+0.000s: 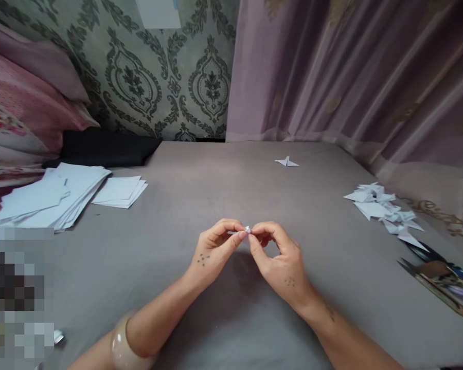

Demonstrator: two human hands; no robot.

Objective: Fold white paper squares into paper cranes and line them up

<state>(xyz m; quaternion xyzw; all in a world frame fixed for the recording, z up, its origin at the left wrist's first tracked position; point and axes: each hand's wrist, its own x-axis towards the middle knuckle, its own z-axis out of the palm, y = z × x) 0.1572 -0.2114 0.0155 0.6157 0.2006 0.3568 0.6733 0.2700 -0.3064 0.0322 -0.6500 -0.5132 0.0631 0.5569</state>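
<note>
A small piece of white paper [247,229] sits near the middle of the frame, slightly below centre, pinched between the fingertips of the left hand [217,247] and right hand [281,254]. It looks folded, with a tiny, uneven peak showing between the thumbs. Fingers cover most of it, so its full shape cannot be told.

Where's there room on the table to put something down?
There's bare grey tabletop between the small paper stack and the lone folded paper, and another patch between the right hand and the tools. It's crowded left by the big paper pile and right by the heaped folded papers.
</note>
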